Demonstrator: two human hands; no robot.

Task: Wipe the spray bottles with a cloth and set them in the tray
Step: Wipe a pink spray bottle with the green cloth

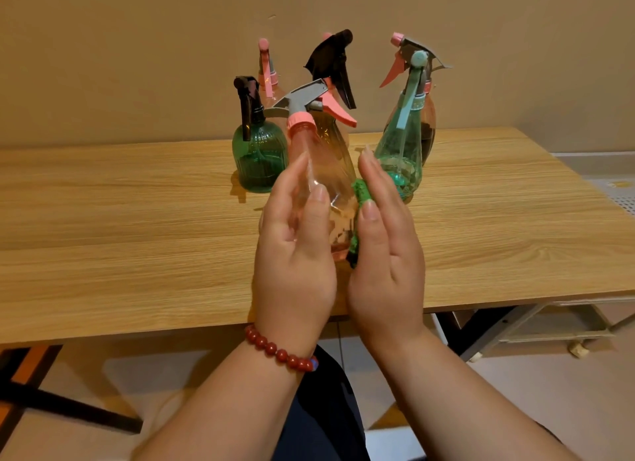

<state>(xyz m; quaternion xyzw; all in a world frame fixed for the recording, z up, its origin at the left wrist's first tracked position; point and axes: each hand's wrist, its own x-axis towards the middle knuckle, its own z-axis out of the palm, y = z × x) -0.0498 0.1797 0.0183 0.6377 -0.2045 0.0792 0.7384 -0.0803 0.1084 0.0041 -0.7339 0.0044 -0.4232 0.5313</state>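
Now L hand (pixel 295 251) grips pink bottle (pixel 326 158), flat R hand (pixel 388 254) pressing green cloth (pixel 359 192) on it.

The green cloth (pixel 359 194) mostly behind the right hand (pixel 385 254), rear bottles (pixel 331 61) partly behind the pink bottle (pixel 330 165).

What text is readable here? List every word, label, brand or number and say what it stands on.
No text can be read.
Pink spray bottle in the left hand: no label or print shows.
Green cloth under the right hand: none.
Other bottles on the table: none shows.
Yellow mark on the white panel at the right edge: too blurred to read.
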